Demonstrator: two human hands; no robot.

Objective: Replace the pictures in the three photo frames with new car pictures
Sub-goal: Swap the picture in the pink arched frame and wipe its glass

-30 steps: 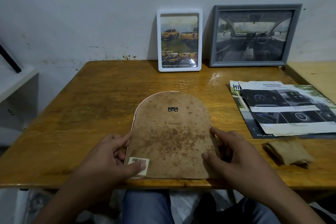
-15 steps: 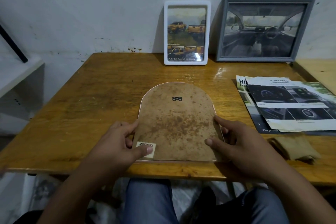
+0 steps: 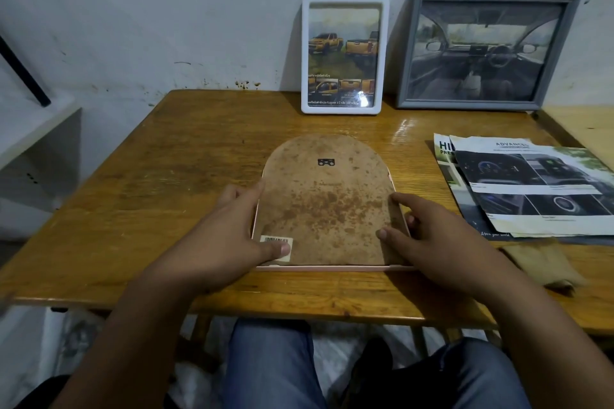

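Head view: arched frame (image 3: 327, 209) lies face down mid-frame on the table (image 3: 149, 192), left hand (image 3: 219, 242) and right hand (image 3: 432, 242) with fingers (image 3: 245, 191) clamped on its side edges, thumbs on the stained backing board (image 3: 332, 183). Best to press evenly on both sides, so the board sits level.

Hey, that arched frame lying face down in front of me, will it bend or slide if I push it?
The arched frame probably stays stiff: its backing board lies flat inside a straight pink rim. It may slide easily, since the table looks glossy. Any glass underneath is hidden, so handle it as fragile.
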